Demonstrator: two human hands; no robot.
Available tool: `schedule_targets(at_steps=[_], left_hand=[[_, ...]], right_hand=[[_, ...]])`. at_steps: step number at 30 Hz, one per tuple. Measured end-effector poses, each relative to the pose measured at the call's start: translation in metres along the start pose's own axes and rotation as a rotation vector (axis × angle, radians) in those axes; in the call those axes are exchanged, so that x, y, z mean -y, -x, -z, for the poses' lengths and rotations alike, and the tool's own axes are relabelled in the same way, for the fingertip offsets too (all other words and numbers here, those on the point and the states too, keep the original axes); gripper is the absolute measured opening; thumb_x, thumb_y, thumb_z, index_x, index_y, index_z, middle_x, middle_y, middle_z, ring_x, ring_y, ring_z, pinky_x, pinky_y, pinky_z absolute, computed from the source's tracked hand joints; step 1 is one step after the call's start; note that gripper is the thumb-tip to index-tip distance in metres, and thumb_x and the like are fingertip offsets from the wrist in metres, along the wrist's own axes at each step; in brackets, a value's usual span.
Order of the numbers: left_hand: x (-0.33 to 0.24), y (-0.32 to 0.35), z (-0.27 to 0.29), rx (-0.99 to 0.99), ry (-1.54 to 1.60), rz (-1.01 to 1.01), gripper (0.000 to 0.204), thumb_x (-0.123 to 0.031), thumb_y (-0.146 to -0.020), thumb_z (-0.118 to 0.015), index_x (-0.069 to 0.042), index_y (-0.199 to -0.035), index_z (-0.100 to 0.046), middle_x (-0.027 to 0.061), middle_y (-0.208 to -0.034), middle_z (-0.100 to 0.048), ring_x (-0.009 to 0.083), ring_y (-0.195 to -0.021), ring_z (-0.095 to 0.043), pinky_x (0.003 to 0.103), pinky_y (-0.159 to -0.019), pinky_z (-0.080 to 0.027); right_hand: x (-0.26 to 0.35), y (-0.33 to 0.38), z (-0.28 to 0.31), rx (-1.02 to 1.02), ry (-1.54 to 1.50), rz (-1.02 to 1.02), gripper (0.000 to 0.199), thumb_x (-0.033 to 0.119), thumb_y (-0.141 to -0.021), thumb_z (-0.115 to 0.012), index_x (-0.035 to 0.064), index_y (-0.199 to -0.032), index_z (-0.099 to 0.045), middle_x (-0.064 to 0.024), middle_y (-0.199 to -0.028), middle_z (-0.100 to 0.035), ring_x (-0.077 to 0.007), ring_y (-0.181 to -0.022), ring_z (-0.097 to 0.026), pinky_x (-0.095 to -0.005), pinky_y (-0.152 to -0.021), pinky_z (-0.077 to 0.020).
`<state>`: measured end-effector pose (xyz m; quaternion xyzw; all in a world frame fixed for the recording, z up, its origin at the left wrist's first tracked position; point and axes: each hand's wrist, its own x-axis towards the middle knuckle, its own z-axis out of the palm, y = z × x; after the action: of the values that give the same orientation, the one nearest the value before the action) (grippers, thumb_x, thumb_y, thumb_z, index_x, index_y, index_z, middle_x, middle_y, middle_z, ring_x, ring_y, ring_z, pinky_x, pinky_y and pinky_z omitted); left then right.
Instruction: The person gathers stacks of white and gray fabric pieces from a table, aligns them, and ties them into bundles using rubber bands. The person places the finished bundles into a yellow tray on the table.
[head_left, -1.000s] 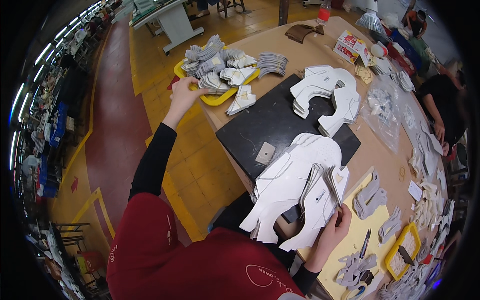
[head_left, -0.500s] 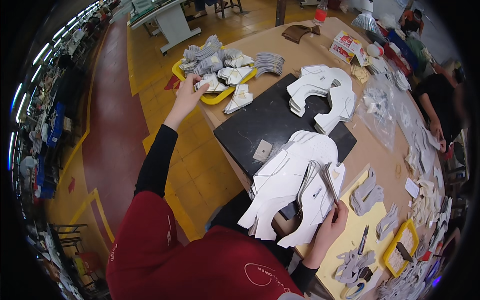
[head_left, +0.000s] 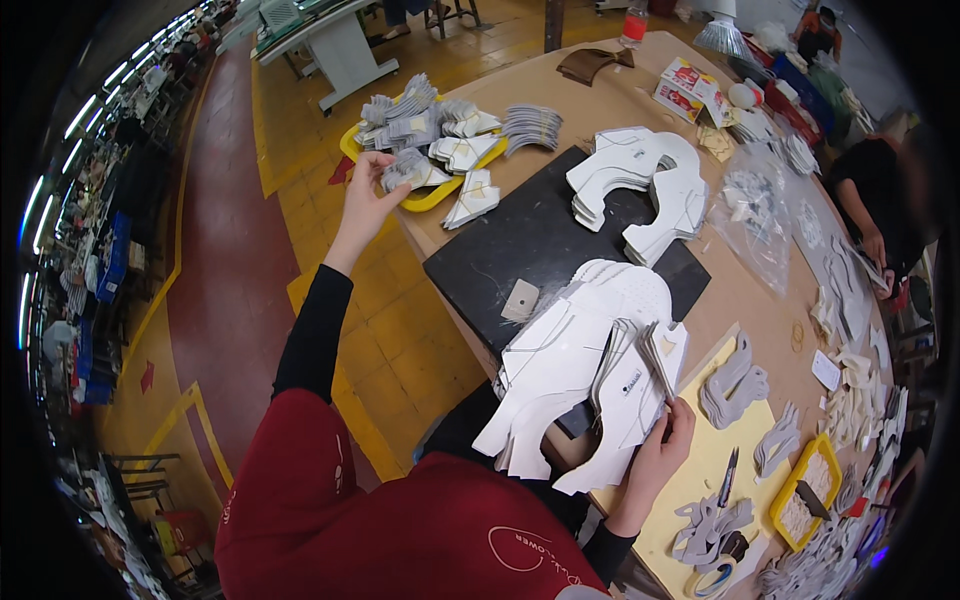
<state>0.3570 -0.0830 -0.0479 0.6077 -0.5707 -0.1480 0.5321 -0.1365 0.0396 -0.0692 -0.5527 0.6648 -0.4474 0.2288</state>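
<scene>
Head view: left of the black board [head_left: 480, 250], my left fingers [head_left: 374, 160] are pinching a grey-white bundle [head_left: 413, 170]; on the board's near side, my right fingers [head_left: 683, 416] are pinching a white stack [head_left: 667, 352]. Both are seeming light, bendy, wanting firm edge grips.

Bundle [head_left: 418, 170] at the left hand [head_left: 373, 190] now tilted, more grey on show than before.

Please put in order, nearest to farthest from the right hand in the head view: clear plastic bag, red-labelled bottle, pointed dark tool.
From the right hand:
1. Pointed dark tool, to its right.
2. Clear plastic bag, up and right.
3. Red-labelled bottle, near the picture's top.
</scene>
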Motion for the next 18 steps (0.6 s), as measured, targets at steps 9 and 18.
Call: schedule_targets(at_steps=[9, 18], left_hand=[[-0.067, 0.004, 0.004, -0.077, 0.760, 0.301, 0.049, -0.012, -0.089, -0.063, -0.010, -0.132, -0.041, 0.0082, -0.121, -0.054, 0.0173, -0.112, -0.053, 0.034, -0.097, -0.045], [-0.060, 0.005, -0.020, 0.067, 0.789, 0.372, 0.045, -0.012, -0.090, -0.062, -0.006, -0.133, -0.049, 0.0067, -0.120, -0.057, 0.0148, -0.108, -0.055, 0.031, -0.097, -0.043]], right_hand=[[0.005, 0.001, 0.001, -0.001, 0.033, 0.012, 0.019, -0.002, -0.093, -0.049, -0.0078, -0.108, -0.059, -0.0177, -0.115, -0.060, -0.0306, -0.105, -0.059, -0.0348, -0.093, -0.0454], [0.004, 0.001, 0.002, 0.015, 0.021, 0.031, 0.021, -0.003, -0.092, -0.048, -0.0072, -0.110, -0.059, -0.0173, -0.115, -0.059, -0.0303, -0.105, -0.059, -0.0352, -0.094, -0.0450]])
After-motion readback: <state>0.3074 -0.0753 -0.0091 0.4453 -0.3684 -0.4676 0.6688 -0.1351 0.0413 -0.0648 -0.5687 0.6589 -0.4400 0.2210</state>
